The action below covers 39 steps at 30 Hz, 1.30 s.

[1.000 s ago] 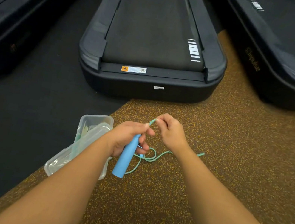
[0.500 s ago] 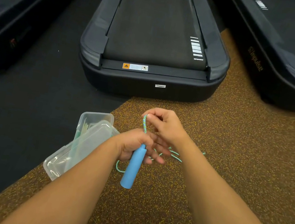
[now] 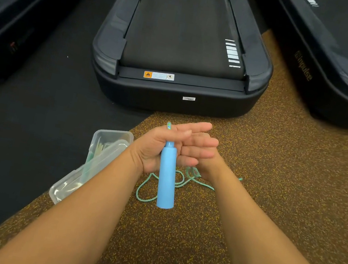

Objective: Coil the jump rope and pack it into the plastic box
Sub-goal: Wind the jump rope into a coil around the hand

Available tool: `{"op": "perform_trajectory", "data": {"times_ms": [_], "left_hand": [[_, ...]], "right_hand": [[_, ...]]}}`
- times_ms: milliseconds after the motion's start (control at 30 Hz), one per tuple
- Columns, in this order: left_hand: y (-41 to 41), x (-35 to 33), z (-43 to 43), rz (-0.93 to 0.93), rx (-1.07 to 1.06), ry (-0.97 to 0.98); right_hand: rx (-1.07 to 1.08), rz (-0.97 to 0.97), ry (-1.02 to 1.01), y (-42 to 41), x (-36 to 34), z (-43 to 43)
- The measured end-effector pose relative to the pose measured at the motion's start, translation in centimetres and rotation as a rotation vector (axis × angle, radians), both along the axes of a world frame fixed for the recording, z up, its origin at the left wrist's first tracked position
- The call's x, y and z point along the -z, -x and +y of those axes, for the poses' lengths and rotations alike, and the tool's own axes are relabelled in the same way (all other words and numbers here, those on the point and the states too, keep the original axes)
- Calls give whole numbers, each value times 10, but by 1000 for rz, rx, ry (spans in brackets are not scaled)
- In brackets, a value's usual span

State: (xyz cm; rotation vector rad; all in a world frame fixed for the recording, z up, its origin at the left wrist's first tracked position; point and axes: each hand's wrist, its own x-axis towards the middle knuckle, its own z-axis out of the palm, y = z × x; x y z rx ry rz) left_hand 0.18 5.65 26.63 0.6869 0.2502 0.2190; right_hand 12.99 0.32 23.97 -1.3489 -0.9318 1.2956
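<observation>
My left hand (image 3: 153, 151) is raised palm-up with fingers stretched out, and its thumb side clamps the top of the blue jump rope handle (image 3: 167, 177), which hangs straight down. The teal cord (image 3: 142, 186) comes over the top of that hand and trails in loose loops on the floor below. My right hand (image 3: 209, 163) sits just behind the left fingers, mostly hidden, with cord at its wrist. The clear plastic box (image 3: 99, 139) stands on the floor left of my left forearm, its lid (image 3: 66, 185) leaning against it.
A black treadmill (image 3: 174, 99) ends right in front of the hands, with another treadmill (image 3: 11, 33) to the left and a third (image 3: 340, 79) to the right. Black matting (image 3: 29, 129) lies left of the brown speckled floor (image 3: 277, 173).
My left hand has opened its fingers and turned palm-up, and the handle swung to hang vertically. My right hand carried the cord over and behind the left hand.
</observation>
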Motion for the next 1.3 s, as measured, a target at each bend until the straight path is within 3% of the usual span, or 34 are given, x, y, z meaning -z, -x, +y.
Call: {"op": "perform_trajectory", "data": {"times_ms": [200, 333, 533, 700, 800, 1100, 1300], "left_hand": [[-3, 3, 4, 32, -199, -84], [5, -1, 16, 177, -251, -239], [7, 1, 22, 287, -186, -335], [-1, -3, 19, 136, -349, -129], [0, -5, 23, 134, -338, -157], [12, 5, 27, 165, 86, -363], [12, 8, 25, 202, 144, -314]], "right_hand": [[-27, -136, 36, 8, 8, 0], [-277, -213, 206, 0, -1, -1], [-613, -702, 255, -9, -50, 8], [-755, -987, 242, -6, -70, 13], [-729, -1014, 215, -4, -76, 12], [-490, -913, 57, -23, -97, 15], [-347, -858, -96, -17, -84, 22]]}}
